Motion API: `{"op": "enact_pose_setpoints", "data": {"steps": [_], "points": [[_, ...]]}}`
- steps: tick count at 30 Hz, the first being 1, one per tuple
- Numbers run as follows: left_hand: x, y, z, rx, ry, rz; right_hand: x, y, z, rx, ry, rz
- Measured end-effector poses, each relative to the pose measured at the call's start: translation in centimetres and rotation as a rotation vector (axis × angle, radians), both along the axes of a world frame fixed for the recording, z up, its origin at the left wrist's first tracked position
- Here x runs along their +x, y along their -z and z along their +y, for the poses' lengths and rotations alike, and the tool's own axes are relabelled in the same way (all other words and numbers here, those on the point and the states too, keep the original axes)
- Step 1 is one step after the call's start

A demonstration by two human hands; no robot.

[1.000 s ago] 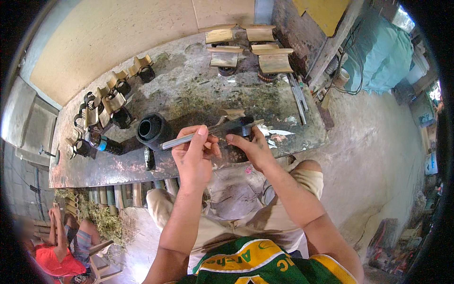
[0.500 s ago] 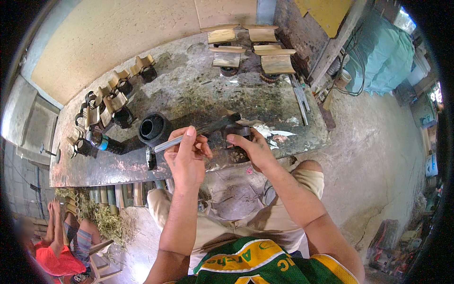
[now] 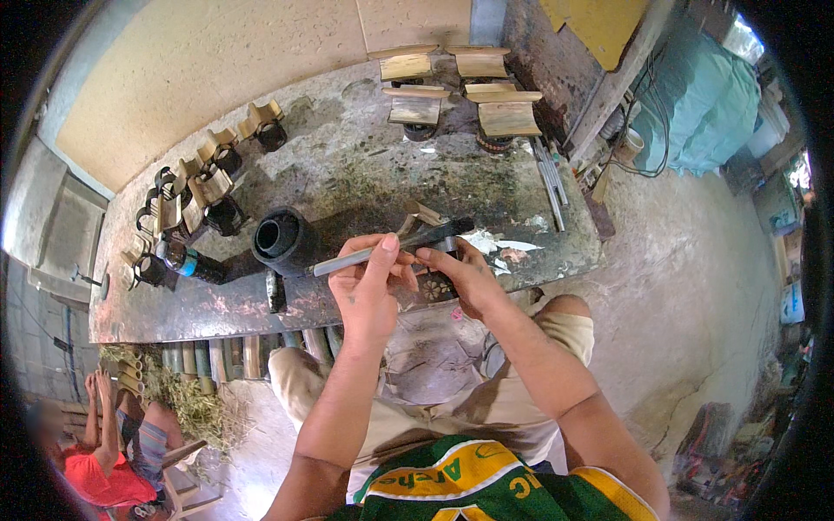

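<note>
My left hand (image 3: 368,282) is closed around the grey handle of a paintbrush (image 3: 343,262). The brush's dark head slants right, over a small bamboo piece (image 3: 422,214) with a pale curved top and a blackened lower part. My right hand (image 3: 473,280) grips that piece by its dark part, thumb toward me. Brush head and piece overlap here; whether they touch I cannot tell. Left of my hands stands a round black pot (image 3: 287,236) with an open top. Next to it is a dark bottle (image 3: 184,260) with a blue band.
Several bamboo pieces with dark bases line the worktable's (image 3: 347,156) left side. More curved-top bamboo pieces (image 3: 508,117) stand at the far right, near thin metal rods (image 3: 550,184). White scraps (image 3: 504,246) lie right of my hands. Another person (image 3: 104,460) sits at lower left.
My left hand has moved right, carrying the brush across the bamboo piece. The piece's pale top now shows behind the brush. My right hand stays nearly in place.
</note>
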State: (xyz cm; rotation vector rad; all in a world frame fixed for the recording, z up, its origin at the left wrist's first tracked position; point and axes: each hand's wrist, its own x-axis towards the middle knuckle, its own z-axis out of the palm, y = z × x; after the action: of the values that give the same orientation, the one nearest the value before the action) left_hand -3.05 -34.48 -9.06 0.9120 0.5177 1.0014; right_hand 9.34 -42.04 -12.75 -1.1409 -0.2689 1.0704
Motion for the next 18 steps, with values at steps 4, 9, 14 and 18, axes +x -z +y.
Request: {"op": "enact_pose_setpoints", "data": {"steps": [4,9,14,18], "points": [[-0.3,0.1,0.7,0.017,-0.089,0.070,0.4,0.7,0.3,-0.064,-0.015,-0.044],[-2.1,0.6,2.3,-0.006,-0.229,0.082,0.8,1.2,0.4,-0.074,-0.031,0.018],[-4.4,1.4,2.7,-0.006,-0.255,0.084,0.9,1.1,0.1,0.019,-0.025,0.060],[-6.1,1.3,3.6,-0.019,-0.288,0.107,1.1,1.3,0.6,-0.032,0.032,0.034]]}}
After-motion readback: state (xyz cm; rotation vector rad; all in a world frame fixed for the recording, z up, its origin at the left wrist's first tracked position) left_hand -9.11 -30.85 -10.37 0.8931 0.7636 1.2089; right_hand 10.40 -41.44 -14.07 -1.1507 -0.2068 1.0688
